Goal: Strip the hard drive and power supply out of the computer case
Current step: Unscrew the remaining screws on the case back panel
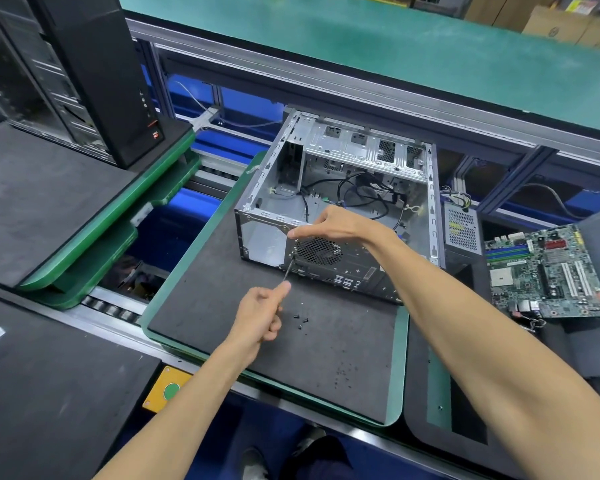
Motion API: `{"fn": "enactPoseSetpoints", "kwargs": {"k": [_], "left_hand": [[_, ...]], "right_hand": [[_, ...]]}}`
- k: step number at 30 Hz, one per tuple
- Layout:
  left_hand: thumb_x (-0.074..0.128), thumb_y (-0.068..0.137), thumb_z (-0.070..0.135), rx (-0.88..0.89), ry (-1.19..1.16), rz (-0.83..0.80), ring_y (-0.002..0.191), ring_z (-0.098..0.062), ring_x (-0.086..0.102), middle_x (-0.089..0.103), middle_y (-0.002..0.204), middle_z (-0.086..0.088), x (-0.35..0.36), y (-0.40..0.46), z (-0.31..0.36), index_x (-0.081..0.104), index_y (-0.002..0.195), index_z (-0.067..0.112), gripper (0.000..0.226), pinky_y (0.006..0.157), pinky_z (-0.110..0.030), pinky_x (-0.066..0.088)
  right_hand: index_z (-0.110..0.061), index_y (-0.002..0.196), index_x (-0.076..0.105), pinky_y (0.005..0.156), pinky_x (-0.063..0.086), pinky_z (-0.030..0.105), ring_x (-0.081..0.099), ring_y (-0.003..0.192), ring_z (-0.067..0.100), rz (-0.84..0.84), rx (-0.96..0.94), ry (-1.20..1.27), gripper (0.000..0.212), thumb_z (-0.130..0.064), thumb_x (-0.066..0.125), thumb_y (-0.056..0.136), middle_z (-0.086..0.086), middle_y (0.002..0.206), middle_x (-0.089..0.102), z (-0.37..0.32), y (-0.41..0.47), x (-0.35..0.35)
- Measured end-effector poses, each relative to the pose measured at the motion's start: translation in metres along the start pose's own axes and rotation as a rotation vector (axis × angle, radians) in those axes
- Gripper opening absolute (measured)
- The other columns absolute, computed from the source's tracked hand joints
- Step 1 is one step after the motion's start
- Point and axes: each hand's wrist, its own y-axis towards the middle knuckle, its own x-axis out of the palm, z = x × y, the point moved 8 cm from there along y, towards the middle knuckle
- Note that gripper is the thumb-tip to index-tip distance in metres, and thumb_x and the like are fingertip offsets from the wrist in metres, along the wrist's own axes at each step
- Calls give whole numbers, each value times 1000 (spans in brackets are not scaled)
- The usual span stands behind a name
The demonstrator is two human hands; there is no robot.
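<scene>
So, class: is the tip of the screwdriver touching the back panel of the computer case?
Touching. The head view shows the screwdriver, held in the left hand, with its tip meeting the computer case at the corner of the fan grille, no gap visible.

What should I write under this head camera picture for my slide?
Left hand drives a screwdriver into the open computer case while the right hand steadies it.

Two bare forearms reach in from the bottom edge, uncovered as far as they show, with no sleeves, gloves, watch or rings. The left hand point(262, 315) and the right hand point(336, 225) are both bare. Below the bench edge, dark navy trousers point(326, 459) and the toe of a grey shoe point(255, 460) show, partly blurred.
</scene>
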Motion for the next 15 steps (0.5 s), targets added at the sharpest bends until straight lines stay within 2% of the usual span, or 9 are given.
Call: {"fn": "enactPoseSetpoints", "kwargs": {"k": [3, 6, 9, 12, 15], "left_hand": [[74, 87, 37, 378, 466, 245, 62, -17, 54, 61, 73, 4, -14, -12, 26, 54, 83, 19, 27, 54, -32, 41], [62, 95, 44, 508, 728, 397, 66, -10, 57, 62, 69, 10, -12, -24, 36, 54, 82, 25, 24, 59, -34, 41], [53, 99, 45, 469, 682, 389, 73, -12, 59, 65, 75, 9, -4, -23, 29, 54, 86, 25, 24, 64, -34, 39], [52, 100, 40, 474, 532, 379, 74, -5, 56, 60, 76, 10, -3, -24, 26, 54, 88, 25, 20, 67, -33, 37], [46, 102, 41, 430, 648, 349, 76, -14, 55, 59, 82, 12, -3, -21, 22, 52, 96, 27, 16, 69, -34, 36]], "right_hand": [[-25, 45, 22, 57, 16, 35, 18, 45, 15, -1, -4, 18, 78, -82, 72, 63, -7, 49, 18, 0, -1, 0], [-25, 48, 20, 57, 16, 35, 18, 45, 15, 11, -1, 9, 79, -85, 70, 59, -7, 50, 18, -2, -2, -1], [-25, 47, 20, 58, 16, 35, 18, 45, 15, 3, 0, 9, 80, -87, 69, 57, -7, 49, 19, -1, -2, -1], [-25, 48, 21, 58, 16, 35, 18, 45, 15, 8, 1, 5, 79, -85, 70, 61, -7, 49, 19, 0, -1, 0], [-24, 48, 21, 58, 15, 35, 18, 45, 15, -3, -2, 9, 78, -82, 71, 65, -8, 48, 18, -1, -1, 0]]}}
